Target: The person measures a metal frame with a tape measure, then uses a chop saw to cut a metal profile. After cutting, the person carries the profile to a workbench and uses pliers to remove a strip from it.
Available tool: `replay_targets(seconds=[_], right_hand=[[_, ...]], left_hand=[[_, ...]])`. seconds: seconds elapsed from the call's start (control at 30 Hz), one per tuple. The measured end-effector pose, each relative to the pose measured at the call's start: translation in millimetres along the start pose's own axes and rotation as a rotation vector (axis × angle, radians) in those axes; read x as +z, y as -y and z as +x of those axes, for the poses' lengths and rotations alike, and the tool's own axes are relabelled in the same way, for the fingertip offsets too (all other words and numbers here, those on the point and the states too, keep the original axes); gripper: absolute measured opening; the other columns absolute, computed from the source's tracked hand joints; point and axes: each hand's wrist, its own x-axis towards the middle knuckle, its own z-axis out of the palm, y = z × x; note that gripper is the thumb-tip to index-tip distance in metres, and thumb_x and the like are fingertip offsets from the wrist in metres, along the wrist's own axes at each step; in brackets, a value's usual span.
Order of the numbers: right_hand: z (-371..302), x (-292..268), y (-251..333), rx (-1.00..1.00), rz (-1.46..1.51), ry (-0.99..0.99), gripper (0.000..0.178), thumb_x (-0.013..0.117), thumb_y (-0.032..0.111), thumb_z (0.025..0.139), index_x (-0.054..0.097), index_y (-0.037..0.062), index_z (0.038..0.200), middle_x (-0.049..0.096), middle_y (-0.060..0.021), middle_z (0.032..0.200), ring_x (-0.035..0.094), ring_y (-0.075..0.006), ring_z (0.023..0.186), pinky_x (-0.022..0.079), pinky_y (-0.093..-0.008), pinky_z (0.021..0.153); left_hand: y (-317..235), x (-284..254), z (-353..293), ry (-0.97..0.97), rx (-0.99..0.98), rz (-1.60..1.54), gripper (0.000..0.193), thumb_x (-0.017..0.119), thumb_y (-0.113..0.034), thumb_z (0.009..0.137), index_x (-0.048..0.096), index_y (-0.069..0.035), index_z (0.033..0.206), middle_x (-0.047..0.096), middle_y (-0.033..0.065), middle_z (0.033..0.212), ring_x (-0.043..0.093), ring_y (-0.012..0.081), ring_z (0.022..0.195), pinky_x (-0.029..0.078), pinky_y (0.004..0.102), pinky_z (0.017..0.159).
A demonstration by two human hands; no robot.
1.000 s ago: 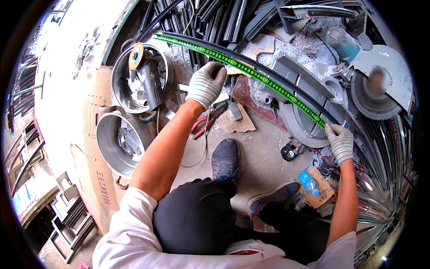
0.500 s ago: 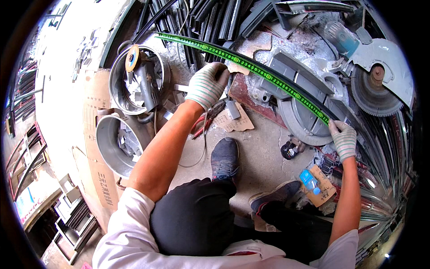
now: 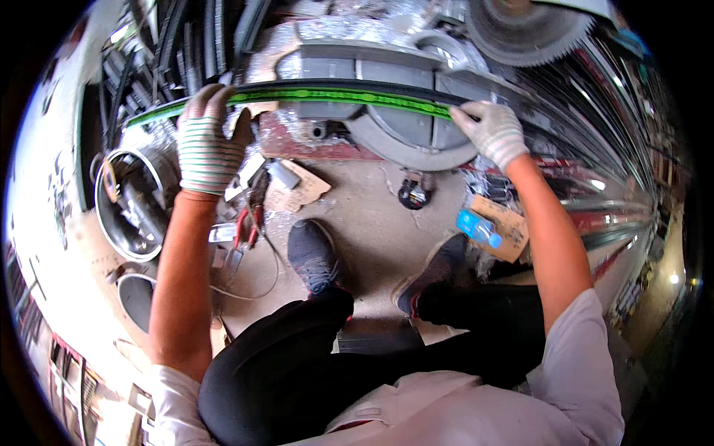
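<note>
Head view: both gloved hands, left hand (image 3: pixel 207 141) and right hand (image 3: pixel 491 131), grip a long black profile (image 3: pixel 335 93) with a green strip, positioning it across the chop saw's base (image 3: pixel 405 134); next it needs steadying level.

A toothed saw blade (image 3: pixel 520 30) is sitting above the grey saw base (image 3: pixel 401 126); a round metal bucket (image 3: pixel 134 201), red-handled pliers (image 3: pixel 245 227) and what may be a blue bottle (image 3: pixel 478 228) are lying on the floor (image 3: pixel 372 223).

I'm in a metal workshop: a chop saw (image 3: pixel 416 111) with its toothed blade (image 3: pixel 524 30), stacked dark metal profiles (image 3: pixel 193 37), pliers (image 3: pixel 249 223) on the dusty concrete floor (image 3: pixel 364 215).
</note>
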Motion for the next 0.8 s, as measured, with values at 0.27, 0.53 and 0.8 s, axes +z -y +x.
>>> replay_targets(seconds=[0.27,0.53,0.8], right_hand=[[2,6,-3,0.014,0.006,0.008,0.053,0.051,0.06,0.094,0.076,0.0156,0.108,0.072,-0.0172,0.102,0.068,-0.0372,0.1,0.053,-0.0468,0.089],[5,9,-7,-0.003,-0.026,-0.045,0.054,0.053,0.06,0.094,0.076,0.0148,0.111,0.073,-0.0172,0.105,0.068,-0.0362,0.101,0.053,-0.0441,0.091],[5,11,-7,-0.064,-0.047,-0.083,0.052,0.056,0.059,0.094,0.076,0.0136,0.111,0.073,-0.0169,0.102,0.069,-0.0353,0.099,0.053,-0.0423,0.09]], left_hand=[[19,25,34,0.355,0.148,0.255,0.064,0.079,-0.025,0.076,0.057,-0.008,0.133,0.063,0.0157,0.124,0.058,0.037,0.115,0.041,0.0477,0.107],[38,48,37,0.502,0.156,0.249,0.034,0.067,-0.018,0.091,0.062,-0.008,0.122,0.067,0.0169,0.109,0.063,0.0405,0.101,0.051,0.0471,0.088],[44,49,36,0.56,0.142,0.197,0.025,0.065,-0.017,0.094,0.063,-0.008,0.117,0.066,0.0178,0.105,0.063,0.041,0.098,0.051,0.0472,0.084]])
